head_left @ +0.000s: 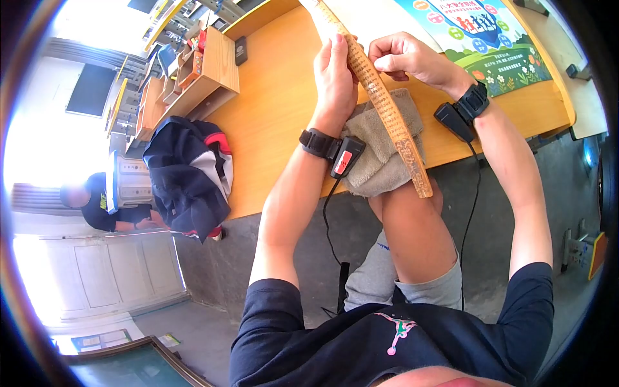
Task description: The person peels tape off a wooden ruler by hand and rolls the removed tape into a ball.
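My left hand (337, 80) is wrapped round a long, narrow wooden strip (383, 102) with rows of small dark characters and a carved pattern at its near end. The strip slants from the top of the view down over the desk edge, above my knee. To its right, close beside it, my right hand (412, 59) has its fingers curled closed; whatever they may hold is hidden. Beneath the strip a grey-beige folded towel (371, 171) lies at the desk edge and hangs over it. Black devices with cables are strapped to both wrists.
The yellow wooden desk (271, 122) carries a colourful poster (490, 48) at upper right and a dark jacket (187, 174) at left. A wooden shelf box (216, 68) stands at the far left edge. Another person (100, 203) sits further left.
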`<act>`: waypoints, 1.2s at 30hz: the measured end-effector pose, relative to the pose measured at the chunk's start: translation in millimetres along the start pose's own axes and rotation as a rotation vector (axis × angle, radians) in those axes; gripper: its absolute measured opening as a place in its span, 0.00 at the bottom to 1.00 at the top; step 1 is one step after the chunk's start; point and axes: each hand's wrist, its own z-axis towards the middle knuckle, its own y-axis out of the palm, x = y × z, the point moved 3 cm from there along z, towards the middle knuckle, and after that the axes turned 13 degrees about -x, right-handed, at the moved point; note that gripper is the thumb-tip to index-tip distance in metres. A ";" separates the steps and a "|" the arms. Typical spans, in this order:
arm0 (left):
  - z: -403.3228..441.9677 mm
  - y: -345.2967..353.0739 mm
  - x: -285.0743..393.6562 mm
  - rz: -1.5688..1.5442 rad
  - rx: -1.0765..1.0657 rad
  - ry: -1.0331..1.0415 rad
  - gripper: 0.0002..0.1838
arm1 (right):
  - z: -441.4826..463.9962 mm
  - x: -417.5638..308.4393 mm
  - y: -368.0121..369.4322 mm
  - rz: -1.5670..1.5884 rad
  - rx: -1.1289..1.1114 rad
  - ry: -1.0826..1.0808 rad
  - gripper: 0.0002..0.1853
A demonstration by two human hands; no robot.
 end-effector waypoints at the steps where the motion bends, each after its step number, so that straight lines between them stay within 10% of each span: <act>1: 0.1 0.1 -0.3 -0.024 -0.016 0.001 0.18 | 0.0 0.6 0.0 0.000 0.000 0.000 0.09; 36: -1.3 3.8 4.9 0.096 -0.026 0.015 0.18 | -5.0 -8.1 -1.8 -0.106 0.113 0.026 0.09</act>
